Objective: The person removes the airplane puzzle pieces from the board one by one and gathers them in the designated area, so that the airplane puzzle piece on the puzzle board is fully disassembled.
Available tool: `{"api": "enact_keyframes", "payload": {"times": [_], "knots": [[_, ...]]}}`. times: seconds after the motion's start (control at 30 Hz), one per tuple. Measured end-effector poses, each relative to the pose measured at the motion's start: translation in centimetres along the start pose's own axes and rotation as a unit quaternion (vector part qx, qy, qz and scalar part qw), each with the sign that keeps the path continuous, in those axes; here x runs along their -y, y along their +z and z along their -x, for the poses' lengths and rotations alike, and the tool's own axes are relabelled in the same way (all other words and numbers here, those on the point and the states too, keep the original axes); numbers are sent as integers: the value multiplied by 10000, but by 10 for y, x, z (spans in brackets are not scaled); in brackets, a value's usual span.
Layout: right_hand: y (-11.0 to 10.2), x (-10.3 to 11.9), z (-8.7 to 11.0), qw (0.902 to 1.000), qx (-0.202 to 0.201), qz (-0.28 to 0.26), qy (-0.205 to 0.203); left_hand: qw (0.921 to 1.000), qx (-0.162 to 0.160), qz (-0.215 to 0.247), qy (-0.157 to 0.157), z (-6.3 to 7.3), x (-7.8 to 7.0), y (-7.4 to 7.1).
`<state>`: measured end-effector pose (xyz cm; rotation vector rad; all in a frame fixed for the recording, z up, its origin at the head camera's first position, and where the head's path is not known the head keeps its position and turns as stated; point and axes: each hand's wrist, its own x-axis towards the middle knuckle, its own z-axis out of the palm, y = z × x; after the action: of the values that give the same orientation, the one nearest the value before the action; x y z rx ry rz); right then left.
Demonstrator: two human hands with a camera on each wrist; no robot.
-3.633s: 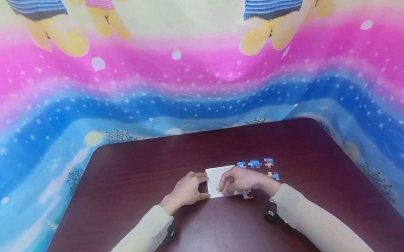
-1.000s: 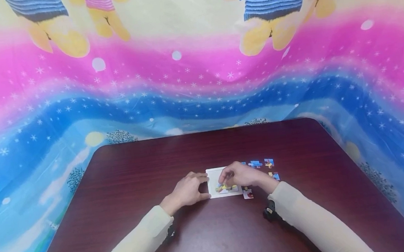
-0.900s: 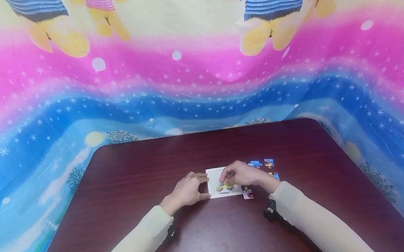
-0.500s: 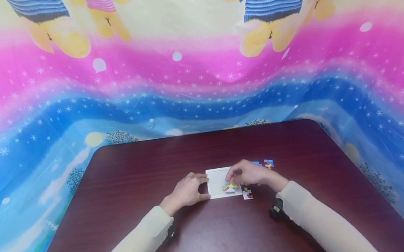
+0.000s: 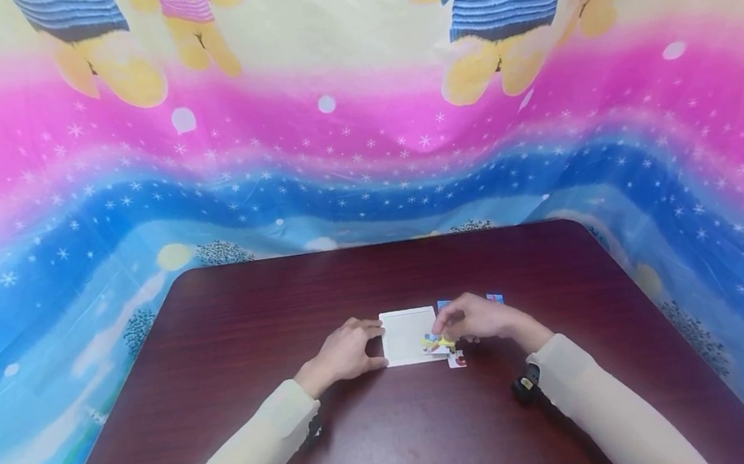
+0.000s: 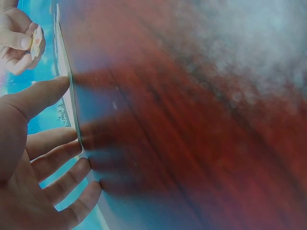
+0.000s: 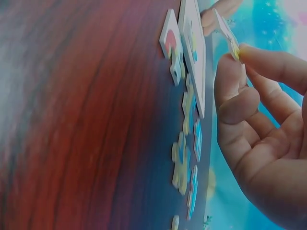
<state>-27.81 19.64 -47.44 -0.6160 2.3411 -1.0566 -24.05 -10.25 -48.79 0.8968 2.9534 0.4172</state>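
A flat white puzzle tray (image 5: pixel 404 338) lies on the table. My left hand (image 5: pixel 343 350) touches its left edge, thumb and fingers spread apart; in the left wrist view, the fingertips (image 6: pixel 72 136) of that hand rest along the rim. Over the tray's right side, my right hand (image 5: pixel 476 317) pinches a jigsaw piece (image 5: pixel 437 345) with yellow, blue and white on it. The right wrist view has this piece edge-on between thumb and index finger, lifted off the tray. Another jigsaw piece (image 5: pixel 456 360), white with red, lies by the tray's lower right corner.
Several loose jigsaw pieces lie right of the tray, partly covered by my right hand; one blue piece (image 5: pixel 495 298) shows beyond it. The right wrist view has a yellow-edged piece (image 7: pixel 180 165) among them. A patterned cloth (image 5: pixel 363 150) hangs behind the dark red table (image 5: pixel 379 428).
My right hand has come from the middle of the tray to its right side, carrying the pinched jigsaw piece along. More bare tray shows. The left hand stays at the left edge.
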Motion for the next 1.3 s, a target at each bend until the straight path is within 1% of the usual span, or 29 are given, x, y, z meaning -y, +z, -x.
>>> {"api": "enact_keyframes", "payload": {"times": [0.2,0.3,0.5,0.7,1.03,1.2,1.3], "knots": [[-8,-6,8,9999,89,-105,-18,10000,-15,-20,35,0,0,0],[-13,-10,12,9999,99,-54,-21,9999,-66,-62,49,0,1,1],[-20,-21,17,9998,157,-53,63,9999,-52,-67,-76,-1,0,1],[-26,-30,21,9998,171,36,126,9998,-136,-52,-102,-1,-2,-2],[-32,-34,28,9995,170,221,156,9995,-132,136,-259,-2,-3,-2],[-33,-37,33,9994,233,182,163,9996,-80,89,-265,-1,-2,1],[-33,-39,35,9993,204,173,267,9996,-57,98,-265,-1,-1,2]]}}
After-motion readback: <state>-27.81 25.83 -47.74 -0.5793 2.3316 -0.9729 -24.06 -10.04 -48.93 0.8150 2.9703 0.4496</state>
